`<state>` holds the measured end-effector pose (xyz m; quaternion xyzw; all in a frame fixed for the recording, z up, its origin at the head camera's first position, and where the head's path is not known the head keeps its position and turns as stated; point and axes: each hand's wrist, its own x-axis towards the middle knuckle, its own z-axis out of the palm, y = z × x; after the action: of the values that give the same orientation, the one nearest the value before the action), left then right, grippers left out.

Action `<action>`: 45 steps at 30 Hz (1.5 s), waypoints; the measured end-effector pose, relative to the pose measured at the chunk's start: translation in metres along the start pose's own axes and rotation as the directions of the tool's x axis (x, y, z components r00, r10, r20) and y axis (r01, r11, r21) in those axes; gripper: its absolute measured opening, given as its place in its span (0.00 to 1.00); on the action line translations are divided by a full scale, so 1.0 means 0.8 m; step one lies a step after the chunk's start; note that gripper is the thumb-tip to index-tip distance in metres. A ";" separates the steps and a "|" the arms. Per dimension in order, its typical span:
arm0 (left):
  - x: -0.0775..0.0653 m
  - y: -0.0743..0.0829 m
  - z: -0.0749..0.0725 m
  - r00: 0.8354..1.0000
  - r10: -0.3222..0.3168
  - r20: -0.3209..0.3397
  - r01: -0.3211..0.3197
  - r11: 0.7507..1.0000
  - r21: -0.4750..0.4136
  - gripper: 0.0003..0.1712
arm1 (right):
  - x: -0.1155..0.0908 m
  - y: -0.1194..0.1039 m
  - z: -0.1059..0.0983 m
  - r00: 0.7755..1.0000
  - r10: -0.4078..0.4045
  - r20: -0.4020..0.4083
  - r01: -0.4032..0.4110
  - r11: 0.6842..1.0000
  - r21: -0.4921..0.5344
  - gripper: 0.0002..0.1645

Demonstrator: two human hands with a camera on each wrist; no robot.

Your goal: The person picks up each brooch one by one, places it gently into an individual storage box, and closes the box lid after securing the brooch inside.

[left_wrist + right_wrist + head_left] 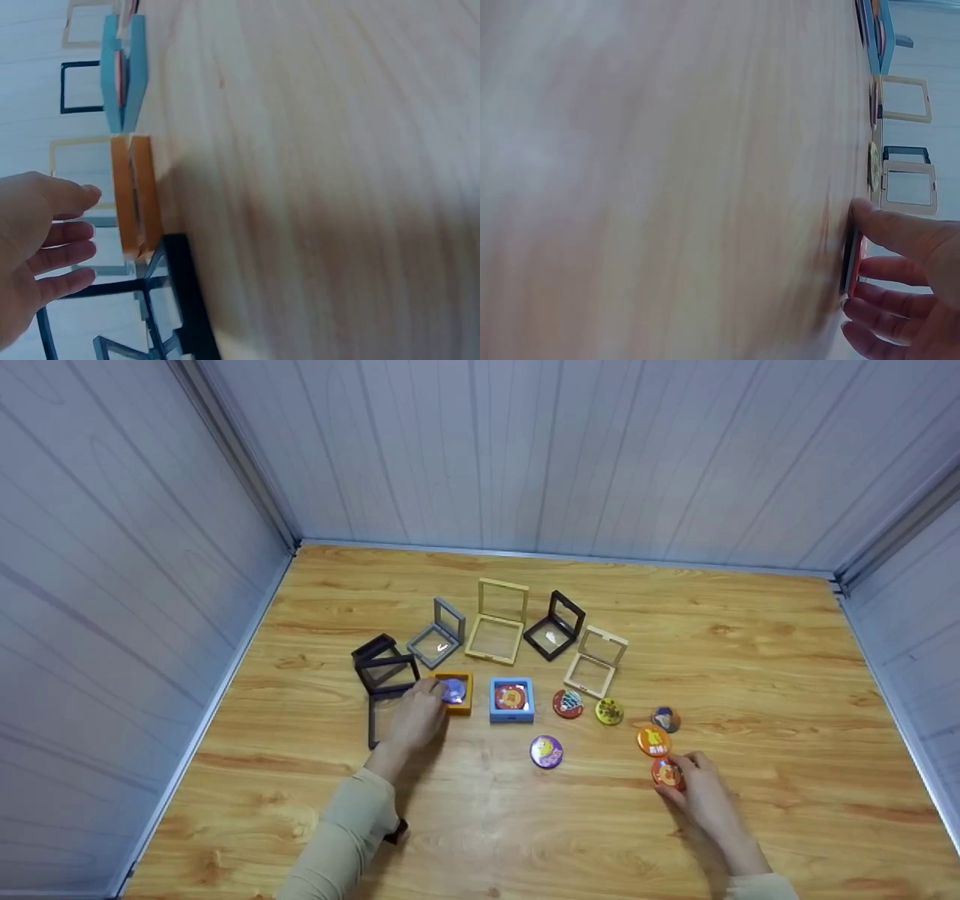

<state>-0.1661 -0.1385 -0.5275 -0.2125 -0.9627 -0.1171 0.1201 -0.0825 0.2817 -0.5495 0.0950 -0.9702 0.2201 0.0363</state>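
Note:
My left hand [415, 715] hovers at the left side of an orange display frame [460, 710], fingertips over the purple badge [455, 691] inside it. In the left wrist view its fingers are loosely extended just above the orange frame [136, 199], gripping nothing. On the right, my right hand [707, 799] pinches a red round badge [664, 774] between thumb and fingers at its edge, low over the table. An orange badge [653, 740] lies right beyond it, with a dark blue-brown badge [666, 718] behind. A blue frame [512, 717] with a red badge stands in the middle.
Open hinged frames stand along the back: grey [433, 647], yellow [495, 639], black [551, 639] and cream [591, 675]. Black frames [388, 675] crowd the left hand. Loose badges lie between: red-green [568, 703], yellow-green [609, 711], purple-yellow [546, 751]. Panels [525, 457] wall the table.

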 end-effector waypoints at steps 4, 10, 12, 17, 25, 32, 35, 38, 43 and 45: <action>-0.001 -0.006 -0.010 0.995 0.020 -0.095 -0.022 1.000 -0.015 0.14 | 0.001 0.000 -0.002 1.000 0.017 0.010 -0.018 0.999 0.034 0.29; -0.003 -0.018 -0.021 0.970 0.021 -0.241 -0.028 0.999 -0.026 0.14 | 0.001 -0.001 -0.002 0.999 0.031 0.008 -0.032 0.997 0.065 0.29; -0.005 -0.023 -0.022 0.959 0.004 -0.283 -0.015 0.999 -0.034 0.15 | 0.000 -0.002 -0.002 1.000 0.026 -0.001 -0.026 0.997 0.073 0.29; -0.009 -0.034 -0.024 0.940 -0.035 -0.339 0.021 0.999 -0.043 0.18 | -0.002 -0.004 -0.002 0.999 -0.007 -0.047 0.011 0.996 0.083 0.29; -0.018 -0.050 -0.029 0.931 -0.151 -0.333 0.139 0.989 -0.059 0.26 | -0.005 -0.010 -0.006 0.999 0.042 -0.008 -0.041 0.994 0.104 0.30; -0.025 -0.063 -0.031 0.917 -0.244 -0.316 0.234 0.970 -0.071 0.26 | -0.006 -0.013 -0.010 0.999 0.054 -0.008 -0.052 0.992 0.118 0.31; -0.027 -0.068 -0.031 0.910 -0.292 -0.296 0.276 0.956 -0.098 0.26 | -0.006 -0.014 -0.011 0.999 0.044 -0.032 -0.040 0.991 0.126 0.31; -0.028 -0.073 -0.032 0.897 -0.350 -0.270 0.318 0.935 -0.157 0.25 | -0.007 -0.016 -0.011 0.998 0.047 -0.043 -0.041 0.990 0.132 0.31; -0.030 -0.078 -0.035 0.878 -0.402 -0.261 0.340 0.906 -0.252 0.21 | -0.008 -0.021 -0.013 0.998 0.035 -0.061 -0.027 0.991 0.129 0.30; -0.031 -0.079 -0.035 0.875 -0.398 -0.275 0.325 0.905 -0.274 0.19 | -0.008 -0.023 -0.013 0.997 0.025 -0.080 -0.015 0.992 0.127 0.30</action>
<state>-0.1671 -0.2116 -0.5190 -0.0176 -0.9333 -0.2763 0.2287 -0.0724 0.2710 -0.5329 0.0785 -0.9530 0.2849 0.0674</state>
